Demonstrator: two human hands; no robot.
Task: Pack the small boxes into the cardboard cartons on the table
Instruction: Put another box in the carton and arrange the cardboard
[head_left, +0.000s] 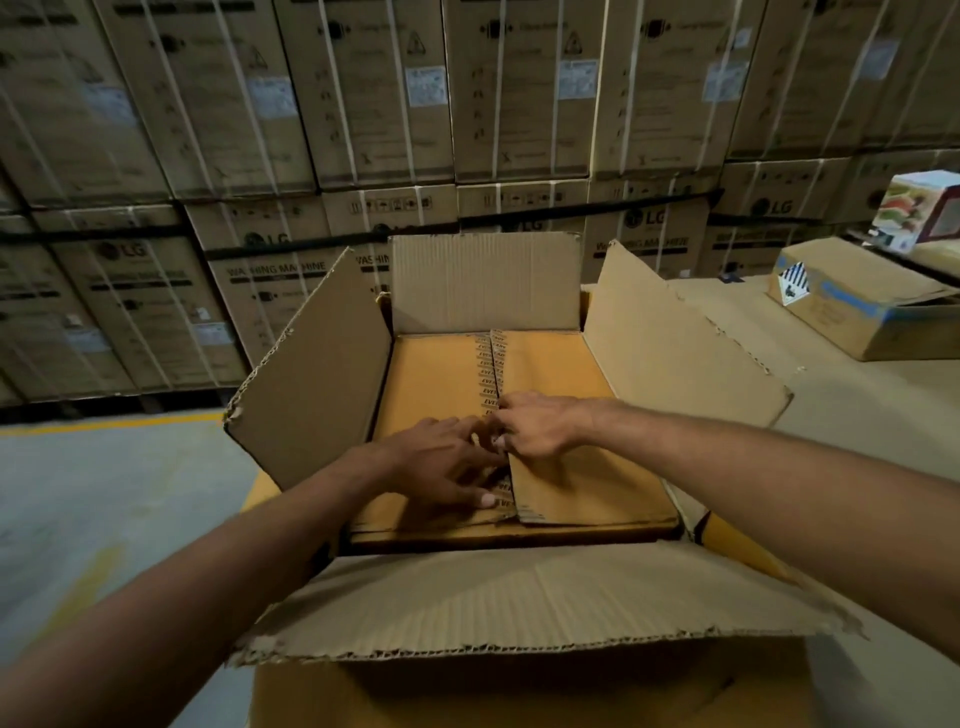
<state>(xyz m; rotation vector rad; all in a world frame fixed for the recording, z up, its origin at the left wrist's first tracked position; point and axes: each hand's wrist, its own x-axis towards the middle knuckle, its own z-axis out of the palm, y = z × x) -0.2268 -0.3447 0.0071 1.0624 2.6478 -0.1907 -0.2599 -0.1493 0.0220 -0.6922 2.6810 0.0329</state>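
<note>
A large cardboard carton (519, 597) stands open in front of me, all its outer flaps spread. Inside lies a flat yellow-brown layer, an inner box top (431, 374) with a taped seam running down its middle. My left hand (447, 462) rests flat on the left panel beside the seam, fingers spread. My right hand (540, 423) has its fingers curled over the edge of the right inner flap (582, 483) at the seam. No small boxes show inside the carton.
A closed carton with blue tape and a hazard label (857, 306) sits on the table at the right, with a colourful printed box (919, 210) behind it. A wall of stacked washing-machine cartons (467, 104) fills the back. Grey floor with yellow lines (104, 493) lies left.
</note>
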